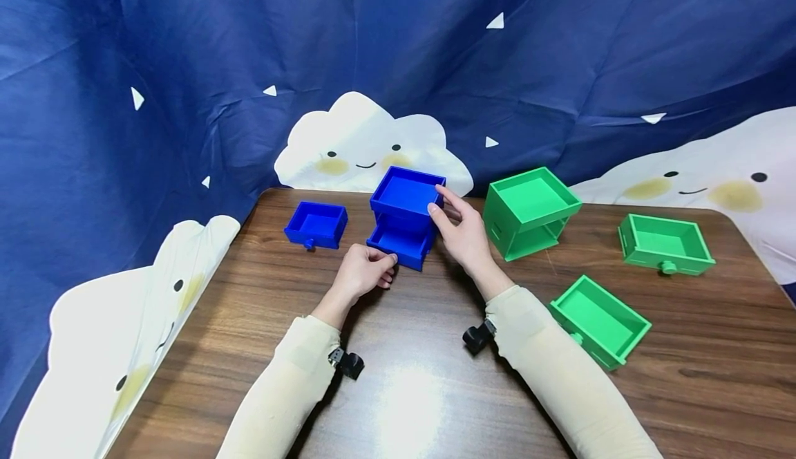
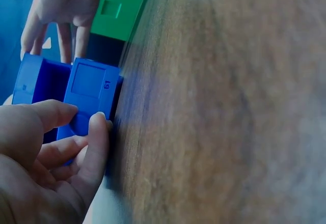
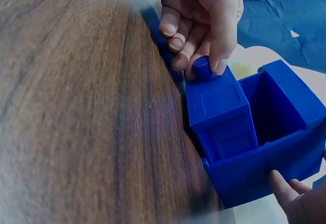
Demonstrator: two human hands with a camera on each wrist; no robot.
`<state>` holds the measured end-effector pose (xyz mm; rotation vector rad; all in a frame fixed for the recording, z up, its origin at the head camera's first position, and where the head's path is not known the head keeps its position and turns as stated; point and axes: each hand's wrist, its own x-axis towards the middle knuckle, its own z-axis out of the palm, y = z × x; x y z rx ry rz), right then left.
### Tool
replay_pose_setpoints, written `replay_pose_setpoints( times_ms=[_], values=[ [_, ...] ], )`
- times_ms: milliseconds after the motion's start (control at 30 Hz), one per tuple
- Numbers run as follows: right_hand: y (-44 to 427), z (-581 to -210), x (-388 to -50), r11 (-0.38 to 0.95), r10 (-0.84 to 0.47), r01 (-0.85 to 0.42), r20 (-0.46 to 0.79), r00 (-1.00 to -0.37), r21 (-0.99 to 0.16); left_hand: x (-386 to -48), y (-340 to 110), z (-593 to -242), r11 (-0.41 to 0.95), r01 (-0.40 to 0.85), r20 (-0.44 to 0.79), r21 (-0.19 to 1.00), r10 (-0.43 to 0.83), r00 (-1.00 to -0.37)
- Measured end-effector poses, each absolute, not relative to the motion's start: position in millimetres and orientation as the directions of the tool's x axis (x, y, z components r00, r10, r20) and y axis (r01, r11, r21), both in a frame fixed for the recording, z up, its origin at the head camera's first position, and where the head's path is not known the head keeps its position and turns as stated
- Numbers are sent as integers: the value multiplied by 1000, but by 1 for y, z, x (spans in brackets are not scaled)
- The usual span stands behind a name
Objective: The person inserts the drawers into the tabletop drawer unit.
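Observation:
A small blue cabinet [image 1: 407, 195] with a tray-like top stands at the back middle of the table. Out of its lower opening sticks a blue drawer [image 1: 403, 243], partly inside. My left hand [image 1: 363, 270] pinches the round knob [image 3: 202, 67] on that drawer's front between thumb and fingers. On the cabinet's right side rests my right hand [image 1: 468, 236], fingers fairly straight and touching the wall, as the right wrist view shows. The space above the drawer is an open slot. To the left lies a second, smaller-looking blue drawer [image 1: 315, 224], its knob facing the front.
A green cabinet [image 1: 528, 213] with an open front stands right of the blue one. Two loose green drawers lie on the right, one farther back [image 1: 668, 241] and one nearer [image 1: 600, 321], close to my right sleeve. A blue cloth backdrop [image 1: 398, 44] hangs behind the wooden table [image 1: 249, 348].

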<state>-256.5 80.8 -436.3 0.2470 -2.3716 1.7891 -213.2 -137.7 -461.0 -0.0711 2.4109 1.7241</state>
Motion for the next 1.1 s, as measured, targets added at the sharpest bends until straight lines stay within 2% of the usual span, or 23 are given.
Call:
replay_pose_setpoints(
  times_ms=[1100],
  values=[
    [76, -448, -261, 232, -4, -243, 249, -969, -942, -224, -130, -461, 288, -167, -187, 943, 47, -981]
  ],
)
